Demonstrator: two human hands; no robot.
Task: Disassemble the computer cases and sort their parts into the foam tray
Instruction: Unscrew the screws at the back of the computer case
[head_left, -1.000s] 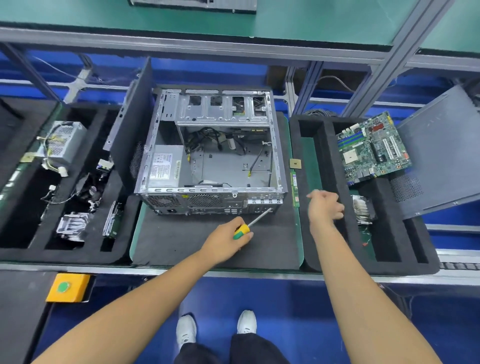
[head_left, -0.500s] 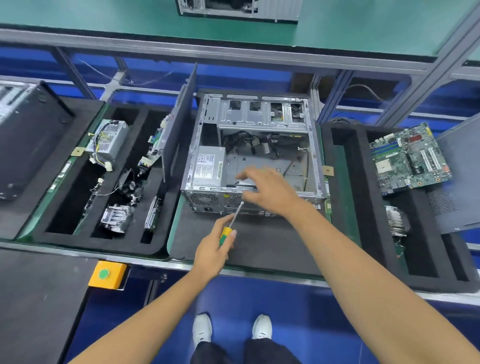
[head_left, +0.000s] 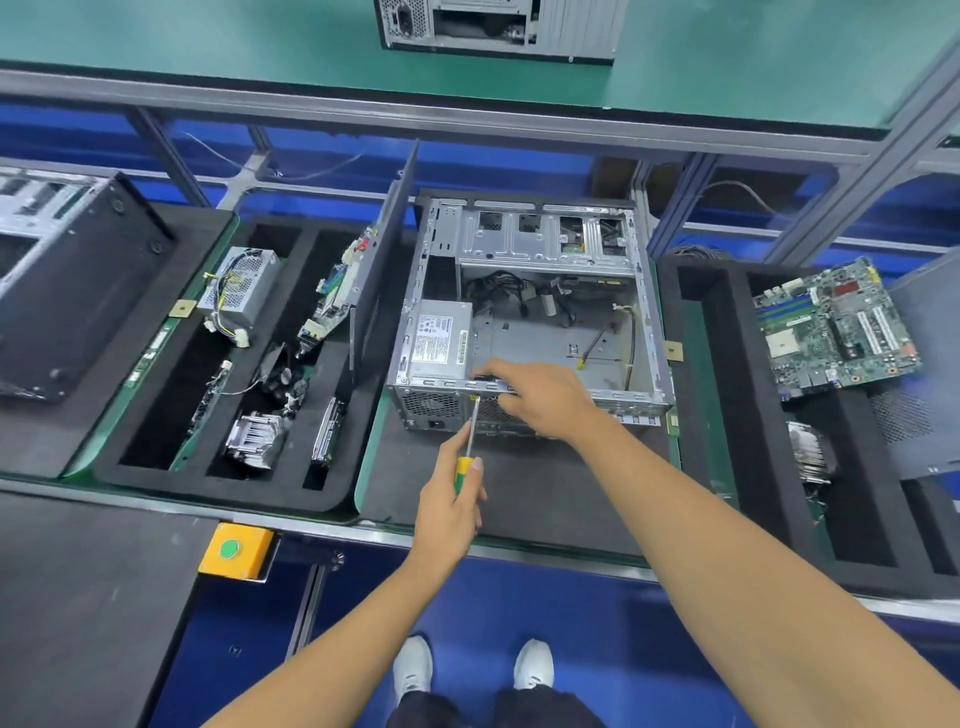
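Opened sheet-metal computer case (head_left: 530, 317) on a black foam mat, flanked by black foam trays.
The left foam tray (head_left: 156, 415) has long rectangular slots holding a perforated-metal power supply, a finned heatsink and circuit boards; the right foam tray (head_left: 727, 415) carries a green motherboard (head_left: 836, 332) tilted on its rim; inside the case sits a boxy grey power supply unit (head_left: 439, 340); the right hand (head_left: 540, 397) reaches palm-down, fingers curled over the case's near top rail; the left hand (head_left: 449, 512) grips a yellow-green-handled screwdriver (head_left: 470, 441), shaft slanting up to the case's rear panel.
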